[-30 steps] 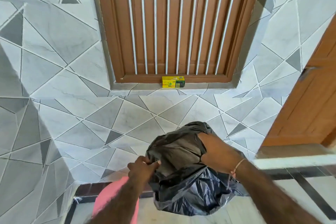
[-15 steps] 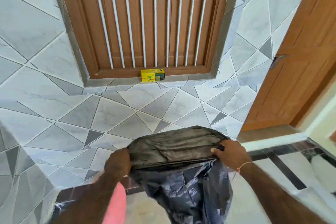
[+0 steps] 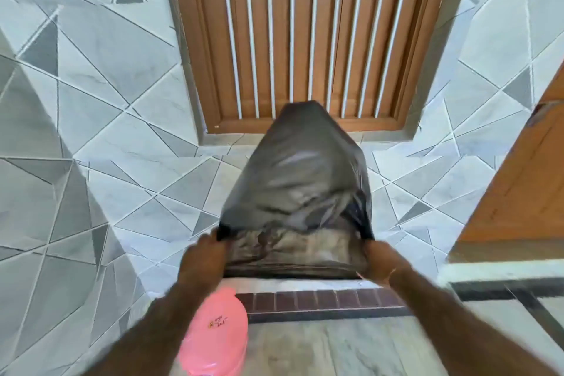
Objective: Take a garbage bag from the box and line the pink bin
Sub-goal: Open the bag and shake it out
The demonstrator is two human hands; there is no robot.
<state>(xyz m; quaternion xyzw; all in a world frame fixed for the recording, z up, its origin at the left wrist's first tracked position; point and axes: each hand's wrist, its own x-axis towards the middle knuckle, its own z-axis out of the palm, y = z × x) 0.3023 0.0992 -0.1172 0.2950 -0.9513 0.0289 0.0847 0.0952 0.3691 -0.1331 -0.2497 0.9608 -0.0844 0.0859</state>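
A black garbage bag [image 3: 300, 180] billows upward and away from me, its mouth held open between both hands. My left hand [image 3: 205, 256] grips the left edge of the mouth. My right hand [image 3: 380, 262] grips the right edge. The pink bin [image 3: 215, 336] stands on the floor below my left forearm, partly hidden by it. The bag hangs in the air above and to the right of the bin, not touching it. The yellow box on the window sill is hidden behind the raised bag.
A wooden window [image 3: 305, 36] with white bars fills the tiled wall ahead. A wooden door [image 3: 525, 186] stands at the right. A dark tile strip [image 3: 323, 302] runs along the wall's foot, with pale floor [image 3: 335, 348] in front.
The bag swung from hanging below my hands to puffed up in front of them, filling with air. My hands spread its mouth wider. The bag now covers the yellow box.
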